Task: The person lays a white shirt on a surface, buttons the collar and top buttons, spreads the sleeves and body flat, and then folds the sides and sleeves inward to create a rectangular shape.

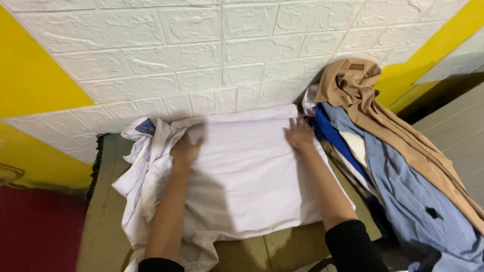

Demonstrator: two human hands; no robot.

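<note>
A white garment (252,171) lies spread flat on an olive-green mat (106,211), its far edge against the wall. My left hand (185,150) presses on its left part, fingers curled, next to a bunched sleeve with a blue patch (146,126). On the garment's upper right corner my right hand (299,134) lies flat with fingers apart, touching the cloth. Both forearms reach forward from black sleeves at the bottom of the view.
A pile of clothes rests on the right: a tan garment (363,95) on top, a blue striped shirt (413,201) and a bright blue piece (330,131) beneath. Behind stands a white brick-pattern wall (201,60) with yellow areas. Red floor (35,226) shows at the left.
</note>
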